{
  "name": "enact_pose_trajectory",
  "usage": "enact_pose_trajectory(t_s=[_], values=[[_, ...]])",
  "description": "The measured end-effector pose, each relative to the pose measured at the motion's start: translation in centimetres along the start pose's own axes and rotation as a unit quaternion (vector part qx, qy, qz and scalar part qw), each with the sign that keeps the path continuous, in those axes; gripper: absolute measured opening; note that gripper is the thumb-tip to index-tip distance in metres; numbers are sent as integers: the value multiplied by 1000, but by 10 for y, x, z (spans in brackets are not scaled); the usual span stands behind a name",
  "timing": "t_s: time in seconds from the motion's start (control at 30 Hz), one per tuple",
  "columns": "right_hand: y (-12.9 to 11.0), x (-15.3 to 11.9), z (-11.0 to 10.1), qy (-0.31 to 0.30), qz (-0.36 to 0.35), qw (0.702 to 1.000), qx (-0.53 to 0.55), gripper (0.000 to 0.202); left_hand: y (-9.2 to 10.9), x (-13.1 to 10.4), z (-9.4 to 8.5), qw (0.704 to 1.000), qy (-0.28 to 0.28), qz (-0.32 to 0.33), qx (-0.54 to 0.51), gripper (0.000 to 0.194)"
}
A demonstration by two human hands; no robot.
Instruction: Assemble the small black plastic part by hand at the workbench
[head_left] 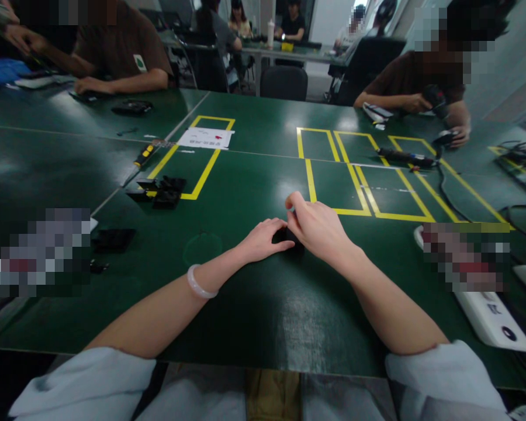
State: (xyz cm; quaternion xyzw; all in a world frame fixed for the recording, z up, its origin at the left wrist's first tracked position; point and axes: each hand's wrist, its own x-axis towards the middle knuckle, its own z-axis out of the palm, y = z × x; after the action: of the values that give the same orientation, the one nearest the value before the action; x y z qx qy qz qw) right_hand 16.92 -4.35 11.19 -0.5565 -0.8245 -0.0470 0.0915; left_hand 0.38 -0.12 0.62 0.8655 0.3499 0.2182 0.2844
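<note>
A small black object (294, 241) stands on the green table between my hands, mostly hidden by them; its kind does not show. My left hand (263, 240), with a pale bangle on its wrist, grips it from the left between thumb and fingers. My right hand (322, 227) is closed above and to the right of the same object, thumb and forefinger bent together. Whatever its fingers hold is hidden. Ahead to the left lie several black plastic pieces (166, 192), and another dark piece (113, 238) rests nearer the left edge.
Yellow tape outlines (337, 211) mark the green table (254, 316). A yellow-black screwdriver (144, 155) and a paper sheet (206, 138) lie ahead left. At right are a white device (486, 316) and a black cylindrical tool (405, 158) beside a cable. Co-workers sit opposite.
</note>
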Motion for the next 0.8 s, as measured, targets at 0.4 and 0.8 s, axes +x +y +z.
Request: enact_pose_trajectory(t_s=[0.4,0.8], values=[[2,0,-1,-7,-8,1000,-4,23,2,-1,0,1000,5,-5,5,44],[3,-1,0,13,-22,1000,18,23,-2,-2,3,1000,16,-2,3,44]])
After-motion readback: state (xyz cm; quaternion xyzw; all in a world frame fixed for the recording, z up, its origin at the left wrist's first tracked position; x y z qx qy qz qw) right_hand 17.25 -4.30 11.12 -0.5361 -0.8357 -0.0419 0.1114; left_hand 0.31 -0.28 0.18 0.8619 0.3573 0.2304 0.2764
